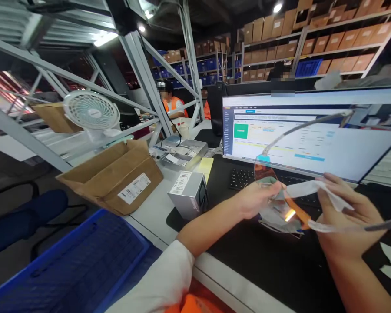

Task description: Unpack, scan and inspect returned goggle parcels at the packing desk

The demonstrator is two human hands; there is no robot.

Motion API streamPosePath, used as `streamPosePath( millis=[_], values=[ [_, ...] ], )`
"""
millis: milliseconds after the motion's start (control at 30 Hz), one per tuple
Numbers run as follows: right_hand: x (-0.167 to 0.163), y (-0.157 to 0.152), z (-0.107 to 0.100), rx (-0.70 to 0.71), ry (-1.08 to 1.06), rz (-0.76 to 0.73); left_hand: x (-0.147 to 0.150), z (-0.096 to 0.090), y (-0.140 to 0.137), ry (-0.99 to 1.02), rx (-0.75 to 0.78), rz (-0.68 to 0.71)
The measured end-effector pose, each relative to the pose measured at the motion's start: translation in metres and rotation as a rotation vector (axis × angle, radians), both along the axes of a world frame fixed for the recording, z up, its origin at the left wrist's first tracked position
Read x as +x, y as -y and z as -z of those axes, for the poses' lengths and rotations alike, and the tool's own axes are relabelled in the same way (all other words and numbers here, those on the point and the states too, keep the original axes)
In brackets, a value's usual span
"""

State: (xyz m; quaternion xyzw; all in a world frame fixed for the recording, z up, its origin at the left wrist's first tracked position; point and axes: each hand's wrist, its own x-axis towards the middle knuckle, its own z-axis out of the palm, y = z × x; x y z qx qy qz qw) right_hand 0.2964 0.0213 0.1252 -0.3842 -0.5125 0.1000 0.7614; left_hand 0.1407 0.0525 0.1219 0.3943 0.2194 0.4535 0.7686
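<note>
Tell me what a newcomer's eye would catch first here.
Most likely the orange-lensed glasses with grey temples, held up between the bare left hand and right hand, the latter pinching a thin white sheet. Behind them shines a wide, thin-framed monitor; a blue plastic crate fills the lower left corner.

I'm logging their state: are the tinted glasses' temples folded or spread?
Spread: one temple of the glasses shows against the monitor, the other runs by the right hand toward the picture's edge.

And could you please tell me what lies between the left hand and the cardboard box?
The head view shows white desk, a grey box, then black mat nearer the left hand.
</note>
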Motion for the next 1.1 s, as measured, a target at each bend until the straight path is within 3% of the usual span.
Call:
streamPosePath(
  millis=[133,233,433,500,633,767,867,967,1100],
  values=[
    [-0.003,-0.005,0.002,0.112,0.038,-0.011,-0.003,-0.002,-0.003,0.010,0.026,0.045],
    [0.008,-0.013,0.003,0.116,0.029,-0.005,-0.006,-0.005,-0.005,0.023,0.055,-0.037],
    [0.046,-0.019,0.000,-0.379,0.324,-0.122,-0.013,-0.004,-0.015,-0.054,0.188,-0.221],
    [0.055,-0.019,-0.003,-0.375,0.382,-0.187,-0.015,-0.002,-0.018,-0.090,0.214,-0.222],
    [0.065,-0.016,-0.008,-0.191,0.337,-0.224,-0.016,-0.004,-0.015,-0.244,0.280,-0.134],
    [0.061,-0.011,-0.012,-0.474,0.656,-0.394,-0.013,-0.011,-0.004,-0.399,0.359,0.038],
    [0.051,-0.011,-0.012,-0.661,0.695,-0.544,-0.009,-0.012,0.001,-0.414,0.388,0.047],
    [0.052,-0.015,-0.010,-0.683,0.580,-0.511,-0.009,-0.010,-0.002,-0.351,0.467,-0.106],
    [0.076,-0.022,-0.010,-0.539,0.344,-0.438,-0.022,-0.012,-0.014,-0.175,0.540,-0.477]
  ],
)
